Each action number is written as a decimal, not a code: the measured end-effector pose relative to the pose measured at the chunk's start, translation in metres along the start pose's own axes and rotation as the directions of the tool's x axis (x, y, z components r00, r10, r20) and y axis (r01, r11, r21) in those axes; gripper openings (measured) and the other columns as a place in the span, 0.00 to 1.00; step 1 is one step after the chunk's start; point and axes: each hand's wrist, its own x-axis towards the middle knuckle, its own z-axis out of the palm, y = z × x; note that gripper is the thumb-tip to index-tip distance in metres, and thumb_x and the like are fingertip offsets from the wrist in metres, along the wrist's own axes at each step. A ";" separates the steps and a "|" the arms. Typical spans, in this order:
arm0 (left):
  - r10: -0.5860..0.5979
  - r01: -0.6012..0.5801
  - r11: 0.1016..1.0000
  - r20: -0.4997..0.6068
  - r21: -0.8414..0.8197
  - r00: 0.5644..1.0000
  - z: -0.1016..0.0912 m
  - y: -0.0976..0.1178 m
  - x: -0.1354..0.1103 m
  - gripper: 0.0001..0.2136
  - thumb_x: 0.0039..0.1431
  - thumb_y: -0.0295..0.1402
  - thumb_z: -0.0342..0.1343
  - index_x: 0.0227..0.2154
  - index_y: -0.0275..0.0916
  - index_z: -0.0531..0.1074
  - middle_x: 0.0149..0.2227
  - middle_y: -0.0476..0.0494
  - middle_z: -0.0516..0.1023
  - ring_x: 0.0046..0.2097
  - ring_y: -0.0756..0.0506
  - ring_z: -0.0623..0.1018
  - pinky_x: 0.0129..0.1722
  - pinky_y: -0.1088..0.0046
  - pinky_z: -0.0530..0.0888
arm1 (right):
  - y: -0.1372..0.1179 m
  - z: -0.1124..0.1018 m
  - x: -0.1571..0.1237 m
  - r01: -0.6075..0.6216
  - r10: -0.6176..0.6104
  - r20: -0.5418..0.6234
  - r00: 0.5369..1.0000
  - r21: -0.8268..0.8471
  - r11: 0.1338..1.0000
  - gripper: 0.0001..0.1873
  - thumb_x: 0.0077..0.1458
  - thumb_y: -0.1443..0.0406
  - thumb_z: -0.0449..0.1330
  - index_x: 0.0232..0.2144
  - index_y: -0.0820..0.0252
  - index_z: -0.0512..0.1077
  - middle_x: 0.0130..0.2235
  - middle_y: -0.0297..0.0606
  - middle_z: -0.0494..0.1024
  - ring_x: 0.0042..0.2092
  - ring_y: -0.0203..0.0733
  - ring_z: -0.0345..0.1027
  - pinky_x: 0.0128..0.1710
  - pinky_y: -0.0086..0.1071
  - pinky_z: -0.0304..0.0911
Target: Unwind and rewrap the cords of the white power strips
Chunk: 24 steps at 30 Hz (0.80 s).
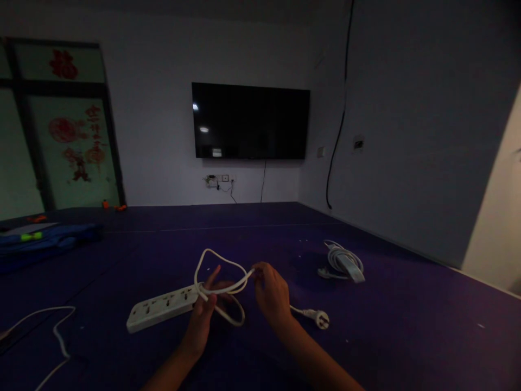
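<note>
A white power strip (163, 308) lies on the purple surface, its right end beside my left hand (203, 317). Loops of its white cord (220, 256) pass around the thumb and fingers of that hand, which are curled about them. My right hand (271, 290) pinches the cord at the right side of the loops. From beneath the right hand the cord runs out to a white plug (321, 319), prongs facing me. Some fingers of the left hand are hidden behind the loops.
A second bundled white cord with a strip (345, 264) lies at the right. Another loose white cord (61, 336) is at the lower left. Blue folded cloth (61, 239) sits at the far left. A television (250, 122) hangs on the back wall; a black cable (337, 141) dangles right.
</note>
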 end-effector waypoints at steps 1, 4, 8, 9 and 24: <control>0.003 -0.004 1.000 -0.005 -0.006 1.000 -0.001 -0.002 0.001 0.32 0.53 0.54 0.49 0.57 0.42 0.59 0.44 0.42 0.75 0.46 0.40 0.73 0.51 0.63 0.64 | 0.001 0.001 0.000 0.026 -0.027 -0.008 1.000 -0.005 1.000 0.13 0.51 0.76 0.47 0.31 0.59 0.67 0.29 0.37 0.75 0.32 0.37 0.68 0.32 0.28 0.59; 0.026 -0.026 0.999 0.008 -0.028 1.000 -0.003 -0.004 0.002 0.33 0.54 0.56 0.43 0.59 0.44 0.55 0.47 0.41 0.74 0.45 0.40 0.74 0.49 0.60 0.65 | 0.006 0.001 0.001 0.125 -0.125 0.004 0.992 -0.021 0.992 0.14 0.52 0.77 0.45 0.30 0.59 0.67 0.28 0.37 0.74 0.30 0.38 0.66 0.32 0.29 0.59; 0.104 -0.098 0.974 -0.020 0.204 0.994 -0.002 0.000 0.000 0.31 0.56 0.52 0.44 0.61 0.44 0.51 0.52 0.40 0.70 0.49 0.39 0.71 0.53 0.56 0.61 | 0.010 -0.001 0.001 0.200 -0.201 0.012 0.980 0.015 0.980 0.14 0.53 0.77 0.45 0.30 0.59 0.68 0.31 0.38 0.76 0.33 0.39 0.67 0.35 0.31 0.61; 0.149 -0.137 0.944 -0.017 0.300 0.989 -0.002 0.001 0.000 0.31 0.56 0.50 0.46 0.61 0.45 0.50 0.54 0.40 0.68 0.53 0.39 0.68 0.55 0.56 0.58 | 0.011 -0.002 0.000 0.206 -0.206 0.004 0.979 0.028 0.978 0.14 0.53 0.77 0.45 0.30 0.59 0.67 0.32 0.39 0.76 0.34 0.39 0.67 0.36 0.31 0.62; 0.529 -0.726 0.247 0.538 0.642 0.656 -0.001 0.004 -0.005 0.29 0.59 0.31 0.44 0.62 0.49 0.41 0.64 0.40 0.50 0.61 0.40 0.58 0.55 0.56 0.59 | 0.010 0.007 -0.010 0.139 -0.174 0.066 0.983 0.361 0.922 0.13 0.54 0.75 0.47 0.31 0.58 0.69 0.44 0.44 0.76 0.45 0.40 0.70 0.42 0.34 0.66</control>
